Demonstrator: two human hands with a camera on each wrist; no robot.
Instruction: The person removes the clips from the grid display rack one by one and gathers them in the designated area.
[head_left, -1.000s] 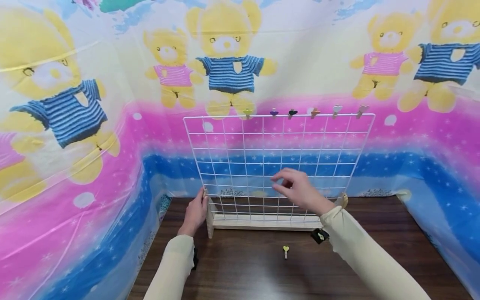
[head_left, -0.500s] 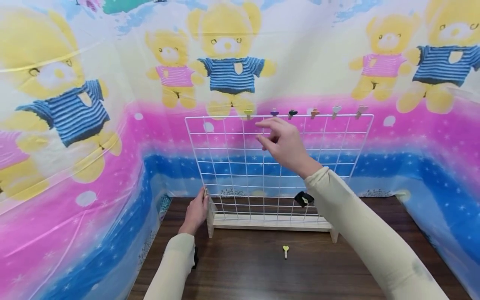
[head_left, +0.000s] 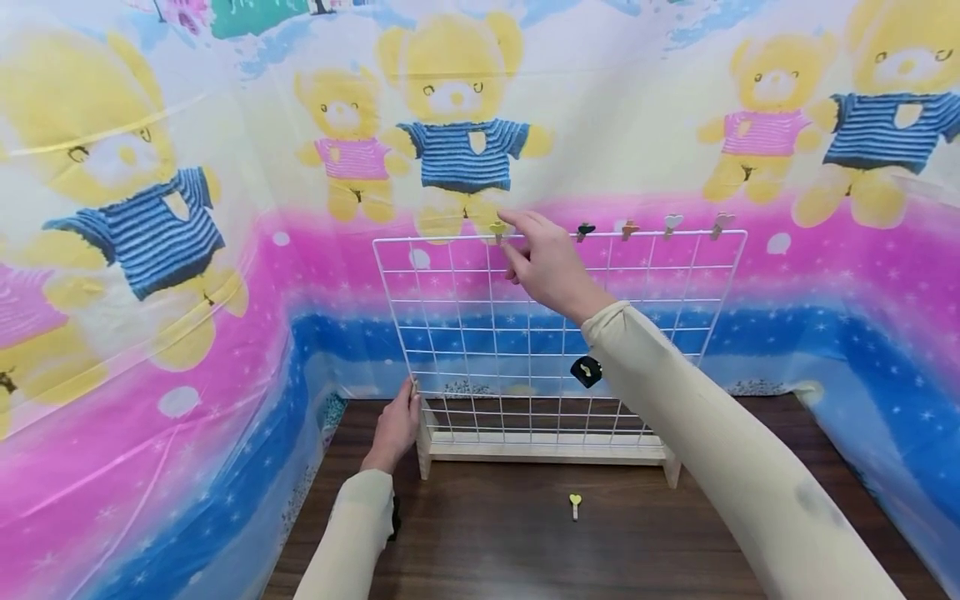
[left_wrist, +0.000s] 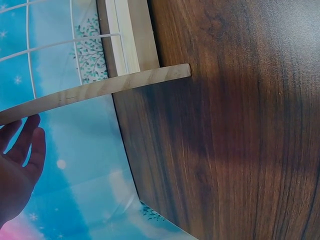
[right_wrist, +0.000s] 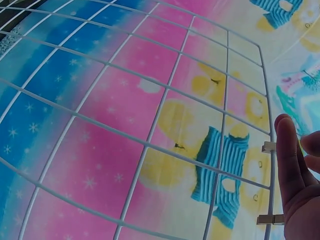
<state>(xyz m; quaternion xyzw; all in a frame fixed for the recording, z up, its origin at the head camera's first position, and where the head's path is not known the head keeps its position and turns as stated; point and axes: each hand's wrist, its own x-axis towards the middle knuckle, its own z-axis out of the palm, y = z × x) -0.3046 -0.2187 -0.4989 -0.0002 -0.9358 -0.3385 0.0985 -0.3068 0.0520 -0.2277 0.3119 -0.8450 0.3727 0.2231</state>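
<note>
A white wire grid panel (head_left: 455, 325) stands upright in a pale wooden stand (head_left: 547, 451). My left hand (head_left: 395, 427) grips the stand's left upright (left_wrist: 100, 90), with fingertips at its edge in the left wrist view. My right hand (head_left: 551, 265) is raised at the grid's top wire. Its thumb and index finger lie apart, right beside a clothespin with a yellow heart (head_left: 497, 229). In the right wrist view, the wooden end of that clothespin (right_wrist: 268, 147) shows by the thumb, while the fingers hide its heart. Nothing else shows in that hand.
Clothespins with a dark green heart (head_left: 586, 231), an orange one (head_left: 629, 229), a white one (head_left: 672, 223) and a pinkish one (head_left: 722, 223) sit along the top wire. Another yellow-heart clothespin (head_left: 575, 506) lies on the brown table (head_left: 495, 542). A bear-print cloth (head_left: 615, 117) hangs behind.
My right hand has risen from the grid's middle to its top wire and moved left to the yellow-heart clothespin, covering the purple-heart one. My left hand stays on the upright.
</note>
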